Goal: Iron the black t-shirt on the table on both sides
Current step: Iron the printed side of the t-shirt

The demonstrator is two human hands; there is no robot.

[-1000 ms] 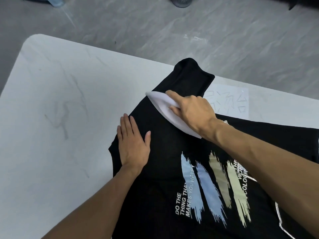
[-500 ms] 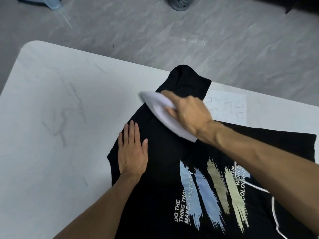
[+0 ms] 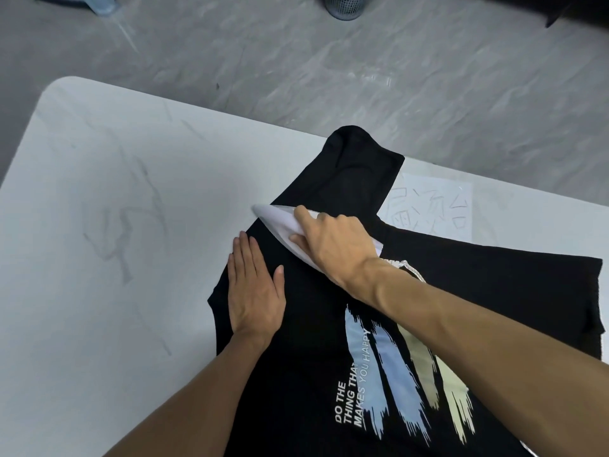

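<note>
1. Now the right hand (image 3: 333,239) holds the iron (image 3: 280,222). Its grip is closed round the handle, and the iron stands on the t-shirt (image 3: 306,341), below the sleeve (image 3: 359,166).
2. Its neighbour, the left hand (image 3: 255,291), lies flat with straight fingers and grips nothing. It presses the cloth at 7 o'clock from the iron, just beside it.
3. To do this step well, I think the flat hand should pull the cloth tight. The iron should slide in slow, straight strokes away from it and never rest in one place.
4. I would avoid the print (image 3: 379,367) at 5 o'clock; heat may damage it.
5. The iron's tip points to 10 o'clock; its long axis runs 10 to 4.
6. Print up, the t-shirt lies on the right part of the worktop (image 3: 99,258). The sleeve points to 12, and the body seems to run toward 5, out of view.
</note>
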